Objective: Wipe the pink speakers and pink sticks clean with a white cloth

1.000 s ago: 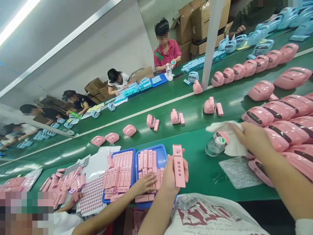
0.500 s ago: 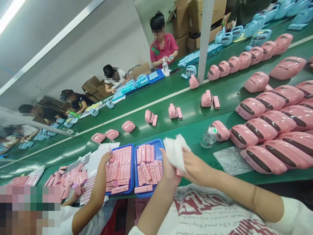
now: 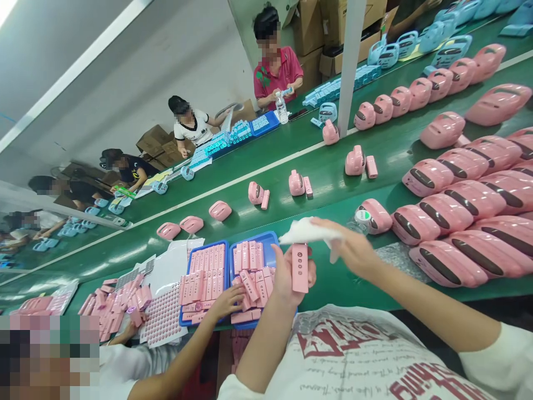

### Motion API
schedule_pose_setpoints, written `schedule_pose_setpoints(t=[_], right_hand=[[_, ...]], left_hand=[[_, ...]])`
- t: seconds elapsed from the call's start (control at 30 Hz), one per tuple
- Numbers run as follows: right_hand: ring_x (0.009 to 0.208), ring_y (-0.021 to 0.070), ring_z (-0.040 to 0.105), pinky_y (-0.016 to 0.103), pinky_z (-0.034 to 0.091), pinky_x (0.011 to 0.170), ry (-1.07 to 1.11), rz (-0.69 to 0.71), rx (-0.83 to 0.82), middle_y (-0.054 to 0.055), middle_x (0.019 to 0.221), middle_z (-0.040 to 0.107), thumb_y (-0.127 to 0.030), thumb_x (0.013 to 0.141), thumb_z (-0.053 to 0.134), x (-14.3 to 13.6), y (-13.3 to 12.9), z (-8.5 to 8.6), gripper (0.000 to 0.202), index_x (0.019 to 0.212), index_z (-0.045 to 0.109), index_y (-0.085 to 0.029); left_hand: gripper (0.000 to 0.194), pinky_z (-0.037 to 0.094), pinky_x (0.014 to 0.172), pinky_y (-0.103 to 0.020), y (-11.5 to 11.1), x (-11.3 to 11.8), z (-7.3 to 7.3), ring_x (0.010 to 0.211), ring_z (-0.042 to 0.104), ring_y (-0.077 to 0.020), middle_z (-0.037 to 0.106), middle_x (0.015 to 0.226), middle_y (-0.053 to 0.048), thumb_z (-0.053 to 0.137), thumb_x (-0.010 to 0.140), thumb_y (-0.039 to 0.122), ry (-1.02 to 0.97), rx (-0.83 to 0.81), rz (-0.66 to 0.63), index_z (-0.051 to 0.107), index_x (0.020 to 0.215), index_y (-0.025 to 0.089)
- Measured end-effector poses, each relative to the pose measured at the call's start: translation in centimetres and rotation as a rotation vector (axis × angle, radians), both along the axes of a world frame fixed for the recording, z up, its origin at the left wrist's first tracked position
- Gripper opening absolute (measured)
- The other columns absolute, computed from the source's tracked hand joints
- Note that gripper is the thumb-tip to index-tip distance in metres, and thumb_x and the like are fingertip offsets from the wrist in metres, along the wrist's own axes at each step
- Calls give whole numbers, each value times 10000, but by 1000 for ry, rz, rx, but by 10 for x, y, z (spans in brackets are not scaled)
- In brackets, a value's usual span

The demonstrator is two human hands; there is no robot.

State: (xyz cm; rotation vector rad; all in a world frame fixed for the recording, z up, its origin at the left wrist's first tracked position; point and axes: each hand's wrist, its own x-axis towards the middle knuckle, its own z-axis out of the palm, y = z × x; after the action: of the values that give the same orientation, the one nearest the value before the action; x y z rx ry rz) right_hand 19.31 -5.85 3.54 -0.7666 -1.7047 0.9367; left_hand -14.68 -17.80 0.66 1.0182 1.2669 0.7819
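Observation:
My left hand [image 3: 283, 279] is closed around a narrow pink panel [image 3: 300, 269], held upright with a column of small dark printed marks facing me. Above it, my right hand [image 3: 355, 249] grips a folded white cloth [image 3: 310, 229] that hangs over the panel's top end. Just left of my left hand, a blue tray [image 3: 266, 240] holds similar pink panels, some lying crosswise. A neighbour's hand [image 3: 230, 300] reaches to the panels in that tray.
Another blue tray [image 3: 226, 261] of pink panels stands further left, beside sticker sheets [image 3: 166, 311]. Rows of pink shells with handles [image 3: 447, 255] fill the right, near a plastic bottle [image 3: 361, 218]. Pink shells line the green belt [image 3: 275, 166]. Co-workers sit across it with blue parts.
My right hand and the cloth have moved right and off the panel's face, uncovering its marks. The neighbour's hand has shifted from the left tray to the right one.

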Motion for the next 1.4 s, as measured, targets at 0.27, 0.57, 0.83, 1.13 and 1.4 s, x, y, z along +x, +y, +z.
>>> schedule_pose_setpoints(t=[0.27,0.57,0.83,1.13,1.4], right_hand=[[737,252,652,373,559,632,566,-194,-837,61,746,675,-561,724,598,7,10,-7,384,817,644,-192],[1011,241,594,426,469,916,-114,92,234,128,1051,643,-383,930,329,-19,-20,6,408,1146,589,-155],[1167,226,517,412,404,1006,51,49,-79,101,1187,607,-375,920,357,-17,-10,-24,394,1169,593,-181],[869,260,650,402,550,765,141,-49,-544,104,905,687,-512,863,428,-26,-5,-27,447,1029,615,-142],[1362,200,210,424,275,1093,-274,300,314,97,1426,360,-191,918,377,-37,-61,-69,545,1444,233,-202]], left_hand=[[310,546,561,-291,4,-51,-34,739,689,-162,715,733,-41,558,770,513,187,145,-7,675,755,226],[200,482,830,-350,-22,-152,5,1139,528,-150,714,959,8,482,741,192,689,285,-74,664,820,220],[163,463,909,-354,-10,-201,-43,1164,517,-129,712,968,45,498,757,119,672,158,-222,625,734,220],[224,541,646,-323,41,-129,-37,958,643,-121,688,784,8,431,833,334,330,-52,143,588,717,225],[289,506,777,-351,82,-45,-28,902,615,-161,623,988,-45,408,923,339,128,12,203,580,1014,124]])
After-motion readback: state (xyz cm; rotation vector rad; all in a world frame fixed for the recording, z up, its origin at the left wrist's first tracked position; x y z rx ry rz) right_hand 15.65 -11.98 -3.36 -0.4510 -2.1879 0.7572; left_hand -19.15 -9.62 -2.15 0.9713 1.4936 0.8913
